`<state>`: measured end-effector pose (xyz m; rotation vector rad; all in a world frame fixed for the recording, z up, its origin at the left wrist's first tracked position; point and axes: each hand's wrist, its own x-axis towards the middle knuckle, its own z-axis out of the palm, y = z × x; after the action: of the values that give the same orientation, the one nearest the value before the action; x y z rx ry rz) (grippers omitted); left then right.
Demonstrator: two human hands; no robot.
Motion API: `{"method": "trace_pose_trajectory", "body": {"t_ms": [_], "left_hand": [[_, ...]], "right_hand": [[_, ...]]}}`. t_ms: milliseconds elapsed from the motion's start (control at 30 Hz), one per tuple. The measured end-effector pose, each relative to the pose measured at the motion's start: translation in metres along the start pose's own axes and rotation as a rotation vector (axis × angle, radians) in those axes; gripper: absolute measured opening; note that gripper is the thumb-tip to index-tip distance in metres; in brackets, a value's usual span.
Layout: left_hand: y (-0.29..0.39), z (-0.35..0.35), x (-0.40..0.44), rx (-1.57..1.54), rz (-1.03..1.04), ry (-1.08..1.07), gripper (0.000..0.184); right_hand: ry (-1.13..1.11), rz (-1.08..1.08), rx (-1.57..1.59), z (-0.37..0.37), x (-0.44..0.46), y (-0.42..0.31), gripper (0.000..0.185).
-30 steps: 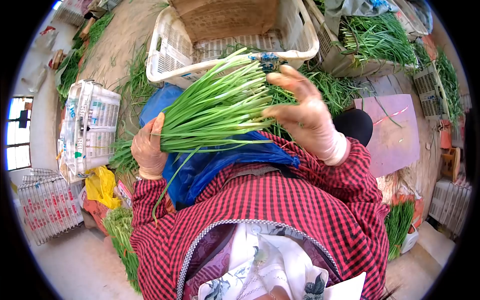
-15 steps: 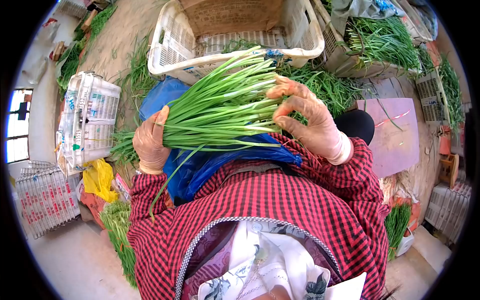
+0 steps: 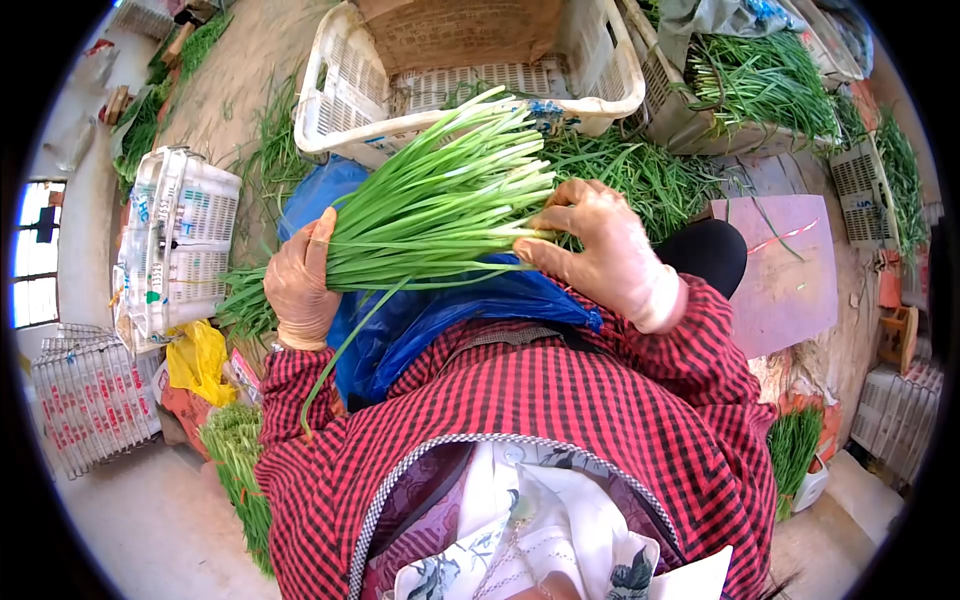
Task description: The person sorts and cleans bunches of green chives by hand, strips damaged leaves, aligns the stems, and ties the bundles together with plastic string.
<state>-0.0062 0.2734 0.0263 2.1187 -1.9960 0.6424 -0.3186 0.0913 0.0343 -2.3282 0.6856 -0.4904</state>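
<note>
Clenched with the left hand point(image 3: 302, 285), in a thin see-through glove, around the leafy part of a bunch of green stalks point(image 3: 430, 210). Held across the front of the body, above blue plastic point(image 3: 450, 320), with pale ends fanned out toward the right. Reaching in at those ends with the right hand point(image 3: 605, 250), also gloved, with bent fingers and with the thumb at the lower pale tips. Cannot tell whether pinching any stalk there.

Judging from the pose, busy with the pale ends while steadying the leaves. Best served next by a firm left hold and a light, exact right touch, so as not to spread or drop stalks. Worth minding as well: one long stalk point(image 3: 350, 350), hanging down apart from the rest, over the red-and-black sleeve point(image 3: 295, 385).

Just beyond the bunch, a white crate point(image 3: 590, 108) with brown lining. Beside it, to the right, loose greens point(image 3: 640, 185) in a heap on a brown surface point(image 3: 210, 100), and farther up, more greens point(image 3: 765, 85) in a container. Nearer, on the right, a flat pinkish board point(image 3: 790, 300). Off to the left, white plastic crates point(image 3: 200, 225) close to a yellow bag point(image 3: 200, 362).
</note>
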Motion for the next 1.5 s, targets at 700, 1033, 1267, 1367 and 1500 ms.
{"method": "trace_pose_trajectory", "body": {"t_ms": [700,1033,1267,1367,1500], "left_hand": [[0.004,0.010,-0.004,-0.140,-0.093,-0.039,0.054],[-0.007,0.011,-0.016,-0.099,-0.206,-0.042,0.062],[0.001,0.007,-0.009,-0.016,-0.145,-0.064,0.064],[0.005,0.006,-0.005,-0.034,-0.136,-0.109,0.064],[0.011,-0.003,-0.003,-0.115,-0.184,-0.166,0.064]], "right_hand": [[0.025,0.184,0.856,0.031,-0.011,0.004,0.011],[0.050,0.226,-0.041,-0.012,-0.048,0.092,0.015],[0.130,0.057,0.125,-0.006,0.004,-0.018,0.021],[0.169,-0.112,0.100,0.027,0.027,-0.007,0.016],[0.071,0.091,0.482,0.013,0.017,0.006,0.006]]}}
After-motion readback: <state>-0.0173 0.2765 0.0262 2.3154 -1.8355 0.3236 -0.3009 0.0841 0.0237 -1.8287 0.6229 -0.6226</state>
